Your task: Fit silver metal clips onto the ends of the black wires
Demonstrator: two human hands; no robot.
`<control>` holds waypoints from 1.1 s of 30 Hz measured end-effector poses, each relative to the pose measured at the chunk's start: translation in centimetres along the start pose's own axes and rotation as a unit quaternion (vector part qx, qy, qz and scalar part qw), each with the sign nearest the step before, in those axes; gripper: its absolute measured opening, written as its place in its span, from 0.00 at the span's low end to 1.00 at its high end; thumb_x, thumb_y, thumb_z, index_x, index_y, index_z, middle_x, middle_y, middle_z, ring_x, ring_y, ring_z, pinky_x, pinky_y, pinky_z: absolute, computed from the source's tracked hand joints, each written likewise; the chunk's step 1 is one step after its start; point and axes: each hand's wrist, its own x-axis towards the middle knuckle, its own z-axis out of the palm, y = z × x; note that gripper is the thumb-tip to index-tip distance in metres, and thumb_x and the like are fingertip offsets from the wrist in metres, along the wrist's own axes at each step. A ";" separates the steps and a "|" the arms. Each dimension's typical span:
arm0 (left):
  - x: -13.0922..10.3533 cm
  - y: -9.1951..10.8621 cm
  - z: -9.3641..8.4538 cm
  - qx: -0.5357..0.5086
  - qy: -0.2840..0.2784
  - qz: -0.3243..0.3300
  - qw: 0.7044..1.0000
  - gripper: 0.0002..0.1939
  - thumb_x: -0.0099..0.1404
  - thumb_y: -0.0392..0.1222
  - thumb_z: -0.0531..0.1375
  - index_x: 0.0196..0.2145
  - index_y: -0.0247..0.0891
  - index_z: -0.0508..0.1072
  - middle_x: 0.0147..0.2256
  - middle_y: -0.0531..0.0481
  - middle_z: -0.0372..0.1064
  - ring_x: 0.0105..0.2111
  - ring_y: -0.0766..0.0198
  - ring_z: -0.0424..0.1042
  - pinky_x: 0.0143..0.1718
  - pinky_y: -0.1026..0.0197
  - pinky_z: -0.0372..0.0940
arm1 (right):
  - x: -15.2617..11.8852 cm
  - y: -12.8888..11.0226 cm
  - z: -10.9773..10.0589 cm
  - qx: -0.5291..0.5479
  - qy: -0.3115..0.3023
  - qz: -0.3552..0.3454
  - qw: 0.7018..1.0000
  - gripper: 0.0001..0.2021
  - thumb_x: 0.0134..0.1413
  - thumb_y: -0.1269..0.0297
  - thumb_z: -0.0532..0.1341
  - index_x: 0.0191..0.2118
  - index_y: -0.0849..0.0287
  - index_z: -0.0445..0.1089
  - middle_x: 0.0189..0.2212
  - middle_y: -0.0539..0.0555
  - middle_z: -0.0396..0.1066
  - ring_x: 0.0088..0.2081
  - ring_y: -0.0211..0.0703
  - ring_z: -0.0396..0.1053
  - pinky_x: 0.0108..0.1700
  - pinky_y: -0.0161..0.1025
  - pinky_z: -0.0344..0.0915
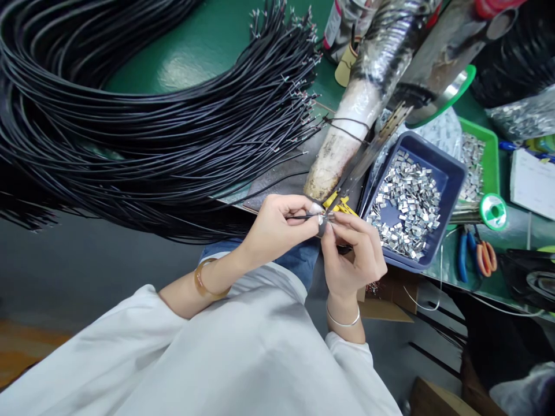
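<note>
My left hand (281, 225) is closed in a pinch on a thin black cable (299, 217), close to its end. My right hand (355, 248) meets it fingertip to fingertip, pinching a small silvery metal connector (330, 215) against the cable end. Fingers hide most of the joint. Just above the fingertips, a soldering iron (381, 141) with a perforated metal barrel slants down beside a yellow plastic piece (342, 204). A big bundle of black cables (173, 127) with stripped wire ends spreads over the green table on the left.
A plastic-wrapped white hose (342, 130) opens just above my hands. On the right are a dark blue tray (453, 167) of small metal connectors, a green tray (489, 138), a solder spool (493, 211) and tools with blue and orange handles (485, 258). Below the table stands a cardboard box (385, 309).
</note>
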 end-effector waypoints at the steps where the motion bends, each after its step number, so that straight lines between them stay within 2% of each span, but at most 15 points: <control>1: 0.0 0.0 0.0 -0.010 -0.003 -0.006 1.000 0.03 0.53 0.35 0.65 0.25 0.32 0.76 0.20 0.57 0.60 0.20 0.75 0.52 0.20 0.69 0.50 | 0.0 0.0 0.0 -0.003 -0.001 -0.001 1.000 0.10 0.52 0.76 0.68 0.38 0.56 0.73 0.40 0.51 0.80 0.39 0.38 0.78 0.42 0.36 0.77; 5: -0.2 0.0 -0.3 -0.020 -0.022 -0.019 0.999 0.03 0.53 0.34 0.64 0.24 0.32 0.74 0.19 0.57 0.60 0.20 0.75 0.54 0.21 0.70 0.51 | 0.0 -0.1 -0.2 0.042 -0.041 0.060 0.996 0.08 0.56 0.75 0.66 0.38 0.55 0.72 0.36 0.48 0.79 0.36 0.35 0.77 0.34 0.31 0.73; 7: -0.4 -0.2 -0.5 -0.007 -0.037 -0.022 0.999 0.04 0.54 0.34 0.64 0.24 0.32 0.73 0.19 0.57 0.59 0.20 0.74 0.54 0.21 0.69 0.52 | 0.1 -0.2 -0.5 0.060 -0.041 0.089 0.993 0.07 0.57 0.74 0.65 0.38 0.55 0.73 0.32 0.47 0.77 0.34 0.34 0.76 0.32 0.31 0.72; 9: -0.7 -0.4 -0.6 0.004 -0.050 -0.017 0.999 0.05 0.56 0.35 0.63 0.24 0.32 0.73 0.20 0.55 0.62 0.21 0.73 0.58 0.23 0.69 0.55 | 0.3 -0.3 -0.9 0.037 -0.033 0.080 0.996 0.06 0.57 0.73 0.66 0.38 0.54 0.75 0.31 0.47 0.75 0.33 0.34 0.74 0.32 0.32 0.70; 12: -0.9 -0.5 -0.6 0.005 -0.059 0.003 0.998 0.04 0.58 0.35 0.63 0.27 0.31 0.75 0.24 0.52 0.69 0.25 0.71 0.65 0.28 0.68 0.63 | 0.5 -0.4 -1.3 0.004 -0.056 0.050 0.997 0.07 0.56 0.73 0.67 0.38 0.54 0.74 0.30 0.46 0.74 0.32 0.33 0.71 0.34 0.32 0.70; 17: -0.9 -0.5 -0.6 -0.013 -0.063 0.007 0.998 0.03 0.59 0.34 0.64 0.28 0.32 0.75 0.24 0.53 0.70 0.23 0.73 0.64 0.26 0.70 0.61 | 0.1 -0.2 -1.0 -0.006 -0.073 -0.001 0.997 0.08 0.55 0.75 0.67 0.37 0.56 0.71 0.30 0.46 0.74 0.33 0.33 0.71 0.37 0.32 0.70; 23: -0.9 -0.8 -1.0 -0.033 -0.070 -0.011 0.997 0.05 0.60 0.36 0.64 0.32 0.31 0.79 0.24 0.52 0.71 0.24 0.72 0.65 0.26 0.69 0.60 | -0.6 0.2 -0.8 0.060 -0.033 0.073 0.995 0.08 0.59 0.75 0.63 0.42 0.55 0.70 0.37 0.51 0.76 0.39 0.39 0.77 0.37 0.36 0.75; 29: -0.6 -0.9 -0.7 -0.029 -0.039 0.013 0.999 0.05 0.60 0.37 0.64 0.28 0.32 0.77 0.24 0.52 0.70 0.24 0.71 0.65 0.27 0.68 0.61 | -0.3 0.1 -0.6 -0.007 -0.038 -0.028 0.999 0.12 0.53 0.78 0.67 0.41 0.57 0.72 0.41 0.53 0.80 0.42 0.38 0.79 0.46 0.36 0.76; 33: -0.5 -0.9 -0.4 -0.001 -0.012 0.024 1.000 0.06 0.58 0.37 0.65 0.26 0.33 0.76 0.20 0.54 0.64 0.21 0.72 0.59 0.21 0.68 0.54 | -0.3 0.2 -0.3 -0.027 -0.025 -0.041 0.999 0.12 0.52 0.78 0.68 0.40 0.57 0.72 0.41 0.53 0.80 0.42 0.38 0.79 0.46 0.36 0.77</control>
